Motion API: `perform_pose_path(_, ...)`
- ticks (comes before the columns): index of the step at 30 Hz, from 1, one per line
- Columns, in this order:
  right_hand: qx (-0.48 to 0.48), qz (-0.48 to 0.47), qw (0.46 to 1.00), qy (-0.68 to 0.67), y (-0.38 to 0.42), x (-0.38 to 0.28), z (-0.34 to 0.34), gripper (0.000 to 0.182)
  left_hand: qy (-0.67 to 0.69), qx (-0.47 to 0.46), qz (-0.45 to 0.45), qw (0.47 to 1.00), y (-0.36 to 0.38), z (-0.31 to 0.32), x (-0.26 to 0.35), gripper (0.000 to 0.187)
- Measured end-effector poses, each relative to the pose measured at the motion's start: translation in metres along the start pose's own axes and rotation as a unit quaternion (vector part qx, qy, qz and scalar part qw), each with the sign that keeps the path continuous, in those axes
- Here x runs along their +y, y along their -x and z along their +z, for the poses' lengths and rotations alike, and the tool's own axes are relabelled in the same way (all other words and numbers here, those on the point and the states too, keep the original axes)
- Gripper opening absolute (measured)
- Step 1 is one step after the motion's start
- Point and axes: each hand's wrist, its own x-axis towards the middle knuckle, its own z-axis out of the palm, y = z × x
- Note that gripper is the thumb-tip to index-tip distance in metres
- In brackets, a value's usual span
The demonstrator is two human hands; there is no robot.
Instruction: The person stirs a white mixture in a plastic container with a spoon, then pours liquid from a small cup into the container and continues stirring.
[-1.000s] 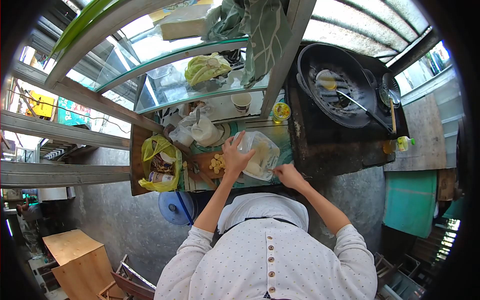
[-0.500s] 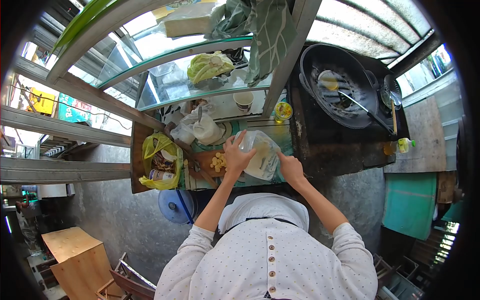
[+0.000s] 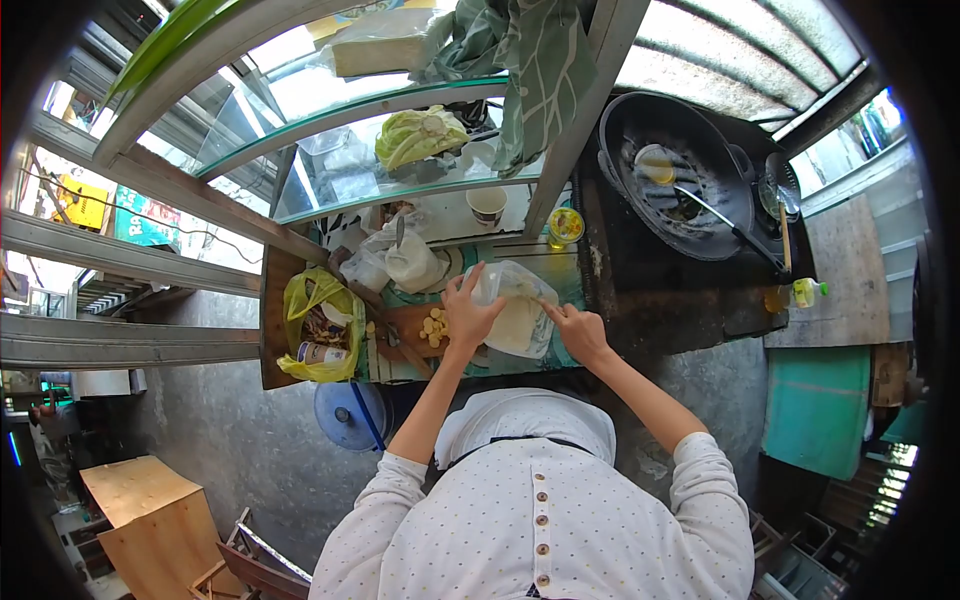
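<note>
A clear plastic bag [image 3: 513, 315] with pale, creamy contents lies in front of me on the counter. My left hand [image 3: 468, 312] holds its left side, the thumb and fingers spread around the edge. At its right side is my right hand [image 3: 582, 336], fingers closed. Something thin and brownish reaches from them toward the bag; I cannot make out whether it is a handle or a finger. Left of my left hand, pale yellow slices [image 3: 435, 327] lie on a wooden cutting board [image 3: 408, 322]. Beyond them stands a whitish bag-like container [image 3: 414, 266] with a handle sticking out.
A black wok [image 3: 680, 175] with a ladle [image 3: 720, 215] sits at the right. A yellow jar [image 3: 565, 226] and a paper cup [image 3: 487, 205] stand behind the bag. A yellow plastic bag [image 3: 350, 300] lies left; cabbage [image 3: 420, 137] sits behind glass. A small bottle [image 3: 807, 292] is far right.
My right hand has shifted slightly, with a thin brownish shape now reaching further over the bag. The left hand stays at the bag's left side, moved only slightly.
</note>
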Motion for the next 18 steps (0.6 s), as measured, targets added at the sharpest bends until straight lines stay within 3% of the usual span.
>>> perform_pose_path(5,-0.055,-0.006,0.998,0.030,0.016,0.005,-0.003,0.043,0.003,0.005,0.001,1.000,0.004,-0.002,0.004,0.070)
perform_pose_path(8,-0.038,0.002,0.999,0.019,0.009,-0.001,-0.018,0.043,-0.006,0.000,0.004,1.000,0.005,0.001,0.012,0.070)
perform_pose_path(10,0.041,-0.005,0.999,-0.001,-0.003,-0.001,-0.022,0.044,-0.026,0.000,0.010,1.000,0.004,0.002,0.015,0.070)
perform_pose_path(13,0.075,-0.042,0.996,-0.010,-0.003,0.014,-0.004,0.044,-0.033,-0.002,-0.006,0.999,0.000,0.003,0.014,0.070)
perform_pose_path(18,0.021,-0.068,0.997,0.021,0.017,0.032,0.012,0.043,0.000,-0.031,-0.011,0.999,-0.007,-0.003,-0.001,0.071)
